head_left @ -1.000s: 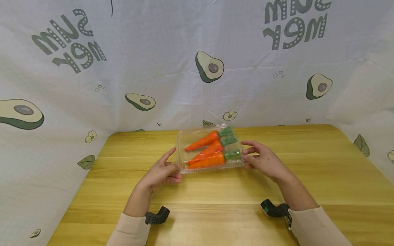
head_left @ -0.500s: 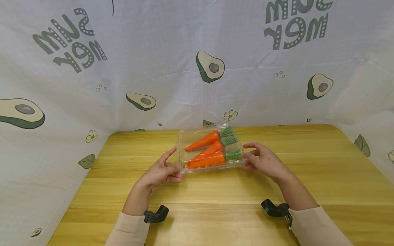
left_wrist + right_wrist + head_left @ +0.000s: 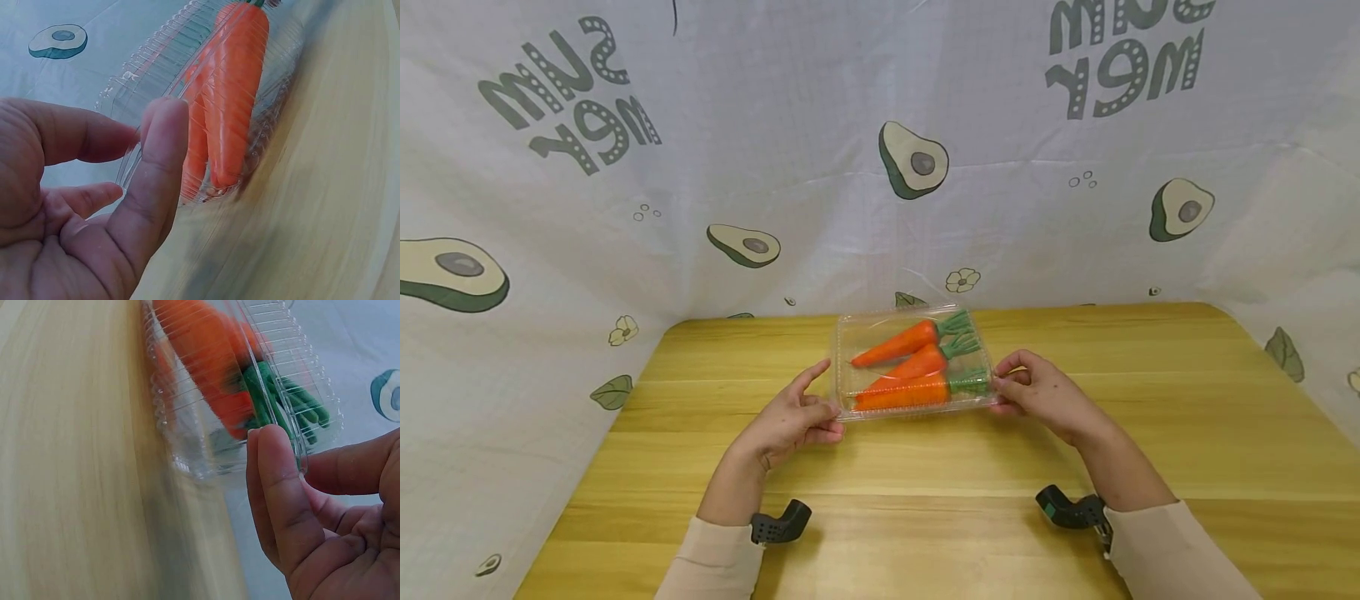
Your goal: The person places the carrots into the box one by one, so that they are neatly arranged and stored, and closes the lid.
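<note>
A clear plastic clamshell box [image 3: 867, 330] with a ridged rim stands tilted at the back middle of the table. Inside lie three carrots [image 3: 898, 343] with green tops pointing right, one lower and nearest the front. My left hand [image 3: 790, 425] pinches the box's left front corner; its index finger reaches up along the left side. At the right front corner, the thumb and fingers of my right hand [image 3: 1041, 390] pinch the rim. The right wrist view shows the fingertips on the clear rim [image 3: 299, 440] beside the green carrot tops [image 3: 262, 387].
The wooden table [image 3: 910, 533] spreads out in front of the box and to both sides. Close behind its back edge hangs a white cloth [image 3: 820, 100] printed with avocados and letters. Dark camera mounts [image 3: 782, 523] sit on both wrists.
The right index finger has left its straight reach along the box's right side and bent in to the corner. Box, carrots and left hand have barely moved.
</note>
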{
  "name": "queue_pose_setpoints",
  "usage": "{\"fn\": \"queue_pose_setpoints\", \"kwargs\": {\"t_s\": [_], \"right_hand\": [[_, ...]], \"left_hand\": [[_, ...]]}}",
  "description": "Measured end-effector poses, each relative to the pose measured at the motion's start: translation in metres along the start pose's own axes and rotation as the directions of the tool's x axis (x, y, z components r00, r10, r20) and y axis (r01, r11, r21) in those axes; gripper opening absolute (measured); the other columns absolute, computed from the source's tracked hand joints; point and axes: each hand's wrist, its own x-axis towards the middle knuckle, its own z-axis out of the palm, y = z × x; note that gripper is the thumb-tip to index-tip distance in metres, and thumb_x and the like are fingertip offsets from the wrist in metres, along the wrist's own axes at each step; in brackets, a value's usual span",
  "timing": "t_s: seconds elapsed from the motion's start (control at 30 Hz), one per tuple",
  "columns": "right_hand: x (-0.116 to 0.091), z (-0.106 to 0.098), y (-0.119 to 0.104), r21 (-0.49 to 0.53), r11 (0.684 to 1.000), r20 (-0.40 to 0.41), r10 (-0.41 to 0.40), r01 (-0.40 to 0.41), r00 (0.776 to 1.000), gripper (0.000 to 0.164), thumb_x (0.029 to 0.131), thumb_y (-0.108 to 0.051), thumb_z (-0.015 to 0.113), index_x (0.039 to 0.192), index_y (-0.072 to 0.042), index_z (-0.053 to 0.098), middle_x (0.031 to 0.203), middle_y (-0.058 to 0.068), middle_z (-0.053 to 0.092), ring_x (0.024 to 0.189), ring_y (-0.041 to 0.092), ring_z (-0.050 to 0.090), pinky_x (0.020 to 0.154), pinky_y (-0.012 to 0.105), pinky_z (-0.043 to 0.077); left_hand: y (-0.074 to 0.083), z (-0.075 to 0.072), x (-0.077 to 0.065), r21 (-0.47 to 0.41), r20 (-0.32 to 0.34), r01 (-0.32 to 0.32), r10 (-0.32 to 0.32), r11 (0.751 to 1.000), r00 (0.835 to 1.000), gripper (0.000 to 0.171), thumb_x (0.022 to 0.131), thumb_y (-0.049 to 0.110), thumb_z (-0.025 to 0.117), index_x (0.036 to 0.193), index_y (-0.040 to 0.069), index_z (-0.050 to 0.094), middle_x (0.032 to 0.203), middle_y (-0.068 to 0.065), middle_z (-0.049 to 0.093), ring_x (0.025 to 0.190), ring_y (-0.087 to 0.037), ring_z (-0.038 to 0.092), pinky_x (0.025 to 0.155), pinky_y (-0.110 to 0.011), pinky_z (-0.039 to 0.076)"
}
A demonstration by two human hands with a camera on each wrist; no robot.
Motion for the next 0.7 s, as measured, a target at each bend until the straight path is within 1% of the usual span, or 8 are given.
{"fn": "queue_pose_setpoints", "kwargs": {"t_s": [0.17,0.4,0.5,0.57,0.63,0.7], "right_hand": [[0.0007,-0.0004,0.0006,0.013,1.000,0.006,0.017,-0.017,1.000,0.022,0.107,-0.006,0.050,0.123,0.006,0.041,0.098,0.013,0.063,0.084,0.015,0.067,0.077,0.027,0.062],[0.0008,-0.0001,0.0005,0.027,0.999,0.014,0.022,-0.023,1.000,0.021,0.106,-0.003,0.051,0.122,0.006,0.041,0.098,0.012,0.061,0.084,0.015,0.068,0.077,0.027,0.062],[0.0011,0.0000,0.0010,0.034,0.999,0.010,0.022,-0.022,1.000,0.021,0.105,-0.002,0.051,0.121,0.007,0.041,0.098,0.012,0.059,0.083,0.014,0.067,0.078,0.027,0.062],[0.0013,0.0001,0.0012,0.039,0.999,0.009,0.020,-0.020,1.000,0.021,0.105,-0.001,0.051,0.121,0.007,0.041,0.099,0.012,0.057,0.083,0.014,0.067,0.078,0.027,0.062],[0.0016,0.0002,0.0014,0.041,0.999,0.008,0.018,-0.019,1.000,0.021,0.105,-0.001,0.051,0.121,0.008,0.041,0.100,0.012,0.056,0.083,0.013,0.067,0.079,0.027,0.062],[0.0015,0.0002,0.0016,0.042,0.999,0.009,0.020,-0.020,1.000,0.021,0.105,-0.001,0.050,0.121,0.008,0.041,0.100,0.012,0.056,0.083,0.012,0.066,0.079,0.026,0.062]], "left_hand": [[-0.0004,0.0006,0.0003,0.019,-0.009,0.003,-0.003,1.000,1.000,0.087,0.098,-0.003,0.056,0.166,0.022,0.007,0.083,-0.005,0.065,0.072,-0.012,0.071,0.078,-0.032,0.063],[-0.0009,0.0019,0.0008,0.017,-0.022,-0.003,0.003,1.000,1.000,0.086,0.097,-0.005,0.054,0.165,0.020,0.007,0.088,-0.006,0.064,0.070,-0.012,0.070,0.074,-0.029,0.063],[-0.0015,0.0029,0.0020,0.010,-0.036,0.011,-0.010,1.000,0.999,0.080,0.098,-0.003,0.053,0.163,0.012,0.009,0.089,-0.006,0.062,0.071,-0.012,0.069,0.074,-0.028,0.063],[-0.0017,0.0036,0.0026,0.004,-0.044,0.020,-0.020,1.000,0.999,0.073,0.098,-0.002,0.053,0.159,0.006,0.014,0.090,-0.005,0.061,0.071,-0.011,0.068,0.073,-0.026,0.062],[-0.0022,0.0037,0.0028,0.005,-0.042,0.025,-0.025,1.000,0.999,0.064,0.098,-0.001,0.052,0.153,0.000,0.019,0.089,-0.004,0.061,0.072,-0.011,0.068,0.073,-0.025,0.062],[-0.0025,0.0037,0.0029,0.005,-0.035,0.022,-0.021,1.000,0.999,0.054,0.098,-0.001,0.052,0.145,-0.002,0.026,0.087,-0.003,0.062,0.071,-0.010,0.067,0.073,-0.024,0.062]]}}
